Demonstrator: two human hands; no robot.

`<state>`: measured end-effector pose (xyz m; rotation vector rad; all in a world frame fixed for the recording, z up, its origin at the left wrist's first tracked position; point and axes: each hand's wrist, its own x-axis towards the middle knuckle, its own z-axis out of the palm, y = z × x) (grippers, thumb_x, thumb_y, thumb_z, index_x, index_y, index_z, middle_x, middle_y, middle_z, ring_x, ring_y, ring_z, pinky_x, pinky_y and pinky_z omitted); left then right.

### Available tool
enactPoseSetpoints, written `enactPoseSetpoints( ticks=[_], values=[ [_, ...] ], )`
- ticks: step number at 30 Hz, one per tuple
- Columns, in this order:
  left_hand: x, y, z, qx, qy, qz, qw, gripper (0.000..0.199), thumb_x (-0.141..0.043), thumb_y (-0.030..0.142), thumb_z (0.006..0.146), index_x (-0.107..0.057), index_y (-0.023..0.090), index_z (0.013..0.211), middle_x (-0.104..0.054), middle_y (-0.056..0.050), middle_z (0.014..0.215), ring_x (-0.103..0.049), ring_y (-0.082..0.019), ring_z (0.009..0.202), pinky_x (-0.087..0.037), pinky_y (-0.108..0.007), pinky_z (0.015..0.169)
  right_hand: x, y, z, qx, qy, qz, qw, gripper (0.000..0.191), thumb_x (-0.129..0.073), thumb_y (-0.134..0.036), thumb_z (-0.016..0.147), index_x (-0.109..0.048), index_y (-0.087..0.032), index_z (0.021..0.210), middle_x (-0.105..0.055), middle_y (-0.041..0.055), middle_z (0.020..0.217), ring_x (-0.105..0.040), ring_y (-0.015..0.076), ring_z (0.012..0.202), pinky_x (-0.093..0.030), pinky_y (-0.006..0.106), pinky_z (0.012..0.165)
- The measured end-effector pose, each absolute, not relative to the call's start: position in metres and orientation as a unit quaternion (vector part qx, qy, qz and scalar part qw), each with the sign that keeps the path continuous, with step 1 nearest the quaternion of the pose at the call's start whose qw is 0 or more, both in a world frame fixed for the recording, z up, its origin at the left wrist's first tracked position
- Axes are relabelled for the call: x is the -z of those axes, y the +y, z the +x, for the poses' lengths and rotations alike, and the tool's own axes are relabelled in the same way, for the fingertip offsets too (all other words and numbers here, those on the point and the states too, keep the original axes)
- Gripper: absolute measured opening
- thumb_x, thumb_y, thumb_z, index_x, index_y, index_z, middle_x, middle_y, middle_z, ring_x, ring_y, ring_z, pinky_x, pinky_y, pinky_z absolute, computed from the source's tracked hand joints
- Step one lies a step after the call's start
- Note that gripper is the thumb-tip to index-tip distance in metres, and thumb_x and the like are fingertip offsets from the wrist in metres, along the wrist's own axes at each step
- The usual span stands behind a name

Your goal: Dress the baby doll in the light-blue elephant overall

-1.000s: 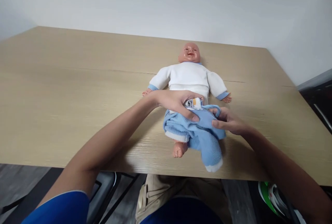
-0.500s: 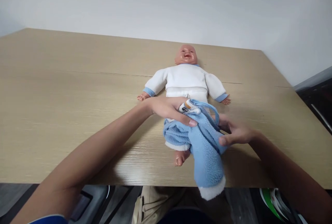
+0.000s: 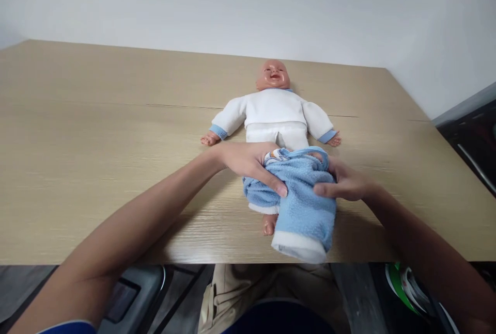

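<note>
A baby doll in a white top with blue cuffs lies on its back, its head away from me. Fluffy blue pants with white hems lie over its legs. One pant leg is bunched around the doll's leg on the left, with a foot showing below its hem. The other pant leg hangs toward the table edge; the doll's other foot is hidden. My left hand grips the waistband, thumb on the front of the cloth. My right hand holds the right side of the pants, its fingers partly behind the fabric.
The doll rests on a wide wooden table, near its front edge. A white wall stands behind. Below the edge are a grey object on the left and a green and white round item on the right.
My right hand has moved slightly up and inward on the pants. The loose pant leg has been drawn up and straightened, its hem now shorter past the edge and swung left.
</note>
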<state>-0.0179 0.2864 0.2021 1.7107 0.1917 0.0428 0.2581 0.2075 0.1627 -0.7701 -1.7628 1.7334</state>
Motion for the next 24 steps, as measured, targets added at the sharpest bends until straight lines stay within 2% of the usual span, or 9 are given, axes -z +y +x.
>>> enactPoseSetpoints(
  ticks=[2, 4, 6, 8, 10, 12, 17, 21, 24],
  values=[
    [-0.204, 0.286, -0.017, -0.029, 0.074, 0.762, 0.643, 0.017, -0.090, 0.029, 0.093, -0.086, 0.015, 0.102, -0.087, -0.007, 0.105, -0.081, -0.024, 0.108, -0.066, -0.033, 0.107, -0.167, 0.210, 0.264, -0.658, -0.676, -0.258, 0.208, 0.069, -0.101, -0.062, 0.082, -0.079, -0.019, 0.131, -0.078, 0.0056, 0.116, -0.074, 0.0240, 0.105, -0.062, 0.032, 0.091],
    [-0.207, 0.285, -0.016, -0.039, 0.064, 0.772, 0.632, 0.019, -0.088, 0.029, 0.094, -0.085, 0.014, 0.105, -0.085, -0.008, 0.104, -0.079, -0.026, 0.115, -0.063, -0.036, 0.114, -0.167, 0.212, 0.271, -0.667, -0.680, -0.259, 0.157, 0.064, -0.103, -0.063, 0.079, -0.081, -0.018, 0.119, -0.078, 0.0038, 0.105, -0.074, 0.0229, 0.096, -0.062, 0.030, 0.083],
    [-0.208, 0.284, -0.015, -0.035, 0.062, 0.778, 0.624, 0.022, -0.087, 0.034, 0.095, -0.083, 0.015, 0.105, -0.082, -0.007, 0.099, -0.078, -0.025, 0.108, -0.066, -0.035, 0.108, -0.163, 0.212, 0.274, -0.661, -0.674, -0.282, 0.170, 0.056, -0.101, -0.063, 0.081, -0.082, -0.019, 0.110, -0.077, 0.0017, 0.097, -0.073, 0.0214, 0.089, -0.062, 0.030, 0.080],
    [-0.208, 0.284, -0.016, -0.031, 0.068, 0.781, 0.620, 0.026, -0.086, 0.039, 0.096, -0.080, 0.015, 0.103, -0.080, -0.007, 0.097, -0.075, -0.022, 0.095, -0.068, -0.031, 0.092, -0.156, 0.211, 0.273, -0.643, -0.647, -0.319, 0.256, 0.055, -0.099, -0.068, 0.082, -0.082, -0.022, 0.106, -0.078, 0.0009, 0.095, -0.074, 0.0213, 0.089, -0.062, 0.031, 0.082],
    [-0.205, 0.283, -0.017, -0.045, 0.079, 0.778, 0.622, 0.031, -0.088, 0.044, 0.094, -0.078, 0.016, 0.100, -0.079, -0.007, 0.096, -0.072, -0.020, 0.087, -0.066, -0.028, 0.081, -0.149, 0.209, 0.270, -0.634, -0.596, -0.359, 0.338, 0.061, -0.097, -0.075, 0.080, -0.082, -0.024, 0.109, -0.080, 0.0021, 0.099, -0.076, 0.0229, 0.093, -0.064, 0.033, 0.085],
    [-0.201, 0.284, -0.019, -0.052, 0.088, 0.761, 0.640, 0.038, -0.095, 0.047, 0.087, -0.079, 0.016, 0.098, -0.080, -0.008, 0.097, -0.073, -0.021, 0.088, -0.066, -0.028, 0.080, -0.145, 0.208, 0.265, -0.648, -0.549, -0.385, 0.363, 0.069, -0.096, -0.081, 0.078, -0.081, -0.025, 0.117, -0.082, 0.0040, 0.103, -0.078, 0.0236, 0.094, -0.065, 0.034, 0.083],
    [-0.194, 0.287, -0.022, -0.027, 0.083, 0.699, 0.710, 0.053, -0.112, 0.044, 0.062, -0.084, 0.015, 0.096, -0.085, -0.010, 0.094, -0.079, -0.025, 0.090, -0.071, -0.033, 0.087, -0.151, 0.209, 0.263, -0.674, -0.580, -0.359, 0.283, 0.072, -0.088, -0.081, 0.088, -0.081, -0.021, 0.127, -0.083, 0.0065, 0.109, -0.077, 0.0221, 0.097, -0.063, 0.032, 0.087],
    [-0.194, 0.287, -0.021, -0.008, 0.086, 0.708, 0.701, 0.049, -0.113, 0.038, 0.060, -0.087, 0.015, 0.094, -0.085, -0.008, 0.090, -0.079, -0.024, 0.083, -0.070, -0.030, 0.079, -0.156, 0.213, 0.269, -0.705, -0.635, -0.260, 0.180, 0.085, -0.099, -0.077, 0.076, -0.079, -0.019, 0.135, -0.080, 0.0036, 0.104, -0.076, 0.0218, 0.091, -0.060, 0.029, 0.079],
    [-0.192, 0.287, -0.022, -0.006, 0.099, 0.720, 0.687, 0.043, -0.110, 0.039, 0.068, -0.088, 0.016, 0.096, -0.086, -0.007, 0.092, -0.079, -0.023, 0.083, -0.070, -0.029, 0.076, -0.156, 0.208, 0.268, -0.717, -0.610, -0.268, 0.204, 0.083, -0.103, -0.070, 0.073, -0.078, -0.020, 0.135, -0.080, 0.0018, 0.102, -0.076, 0.0207, 0.090, -0.060, 0.028, 0.078]
  ],
)
